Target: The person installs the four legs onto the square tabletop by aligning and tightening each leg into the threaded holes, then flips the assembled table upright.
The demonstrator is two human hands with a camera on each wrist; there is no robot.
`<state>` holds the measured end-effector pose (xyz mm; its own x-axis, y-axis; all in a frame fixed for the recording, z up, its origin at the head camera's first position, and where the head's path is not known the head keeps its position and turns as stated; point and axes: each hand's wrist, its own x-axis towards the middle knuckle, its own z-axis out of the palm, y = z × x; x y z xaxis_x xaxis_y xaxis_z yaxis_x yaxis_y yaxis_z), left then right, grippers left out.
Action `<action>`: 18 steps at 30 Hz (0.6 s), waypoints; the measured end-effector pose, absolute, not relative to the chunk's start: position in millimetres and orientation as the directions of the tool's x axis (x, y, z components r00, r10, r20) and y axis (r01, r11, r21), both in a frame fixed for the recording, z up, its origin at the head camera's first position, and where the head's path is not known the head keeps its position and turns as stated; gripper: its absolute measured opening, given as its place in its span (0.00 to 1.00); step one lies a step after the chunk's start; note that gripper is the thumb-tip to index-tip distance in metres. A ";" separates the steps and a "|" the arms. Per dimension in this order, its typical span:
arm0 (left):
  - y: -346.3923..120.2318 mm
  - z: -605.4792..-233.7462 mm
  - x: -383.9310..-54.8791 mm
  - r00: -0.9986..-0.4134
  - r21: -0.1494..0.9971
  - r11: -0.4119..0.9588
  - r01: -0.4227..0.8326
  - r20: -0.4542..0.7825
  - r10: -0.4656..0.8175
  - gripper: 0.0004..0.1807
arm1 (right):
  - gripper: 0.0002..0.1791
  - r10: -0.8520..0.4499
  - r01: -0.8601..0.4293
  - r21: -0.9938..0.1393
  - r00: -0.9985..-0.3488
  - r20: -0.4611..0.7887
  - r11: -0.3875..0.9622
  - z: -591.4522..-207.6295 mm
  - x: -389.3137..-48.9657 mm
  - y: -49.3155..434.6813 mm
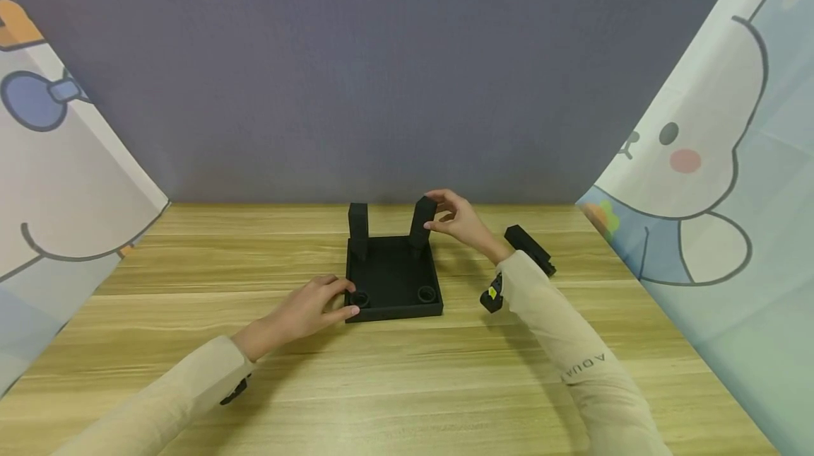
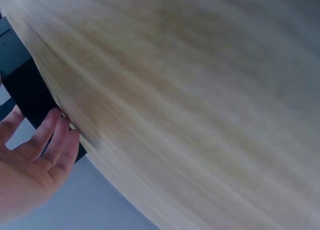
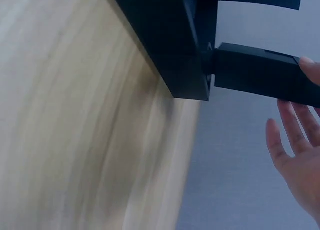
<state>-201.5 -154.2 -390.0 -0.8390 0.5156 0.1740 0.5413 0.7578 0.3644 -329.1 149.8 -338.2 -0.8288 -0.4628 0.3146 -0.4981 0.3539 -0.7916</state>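
A person's left hand (image 1: 310,306) has its fingers around the near-left corner of a black square tray (image 1: 397,312) on a wood-grain surface (image 1: 407,385). The right hand (image 1: 466,221) pinches the tray's far-right post (image 1: 420,223) near its top; steady bracing and keeping the post square should help.

Head-view illumination is moderate and even. Soft shadows fall beside the left sleeve (image 1: 172,403) and right sleeve (image 1: 566,329) on the wooden tabletop (image 1: 407,378). The black tray (image 1: 389,272) shows little detail. Both wrist views are dimmer, with a bluish cast and blurred grain.
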 end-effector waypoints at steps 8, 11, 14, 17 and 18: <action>-155.2 -390.1 -201.5 -0.834 0.360 0.754 0.549 0.186 0.519 0.20 | 0.33 -0.550 -0.474 -0.824 -0.797 0.251 0.310 -336.0 -334.8 152.6; -155.5 -390.7 -201.8 -0.832 0.357 0.753 0.553 0.191 0.520 0.21 | 0.33 -0.548 -0.459 -0.834 -0.802 0.240 0.307 -337.2 -335.6 152.9; -155.7 -391.0 -202.1 -0.831 0.357 0.752 0.554 0.192 0.521 0.21 | 0.32 -0.521 -0.454 -0.833 -0.817 0.248 0.316 -337.6 -333.6 151.4; -155.8 -390.9 -202.2 -0.831 0.360 0.751 0.554 0.189 0.522 0.21 | 0.30 -0.475 -0.456 -0.832 -0.835 0.277 0.316 -338.9 -329.3 148.7; -155.9 -390.8 -202.2 -0.832 0.361 0.751 0.553 0.188 0.522 0.21 | 0.30 -0.461 -0.463 -0.827 -0.838 0.292 0.319 -339.4 -327.5 147.9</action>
<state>-202.2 -155.9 -390.8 -0.8319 0.5221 0.1879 0.5529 0.7511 0.3608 -327.5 147.9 -339.4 -0.8382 -0.4609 0.2916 -0.4629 0.3186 -0.8272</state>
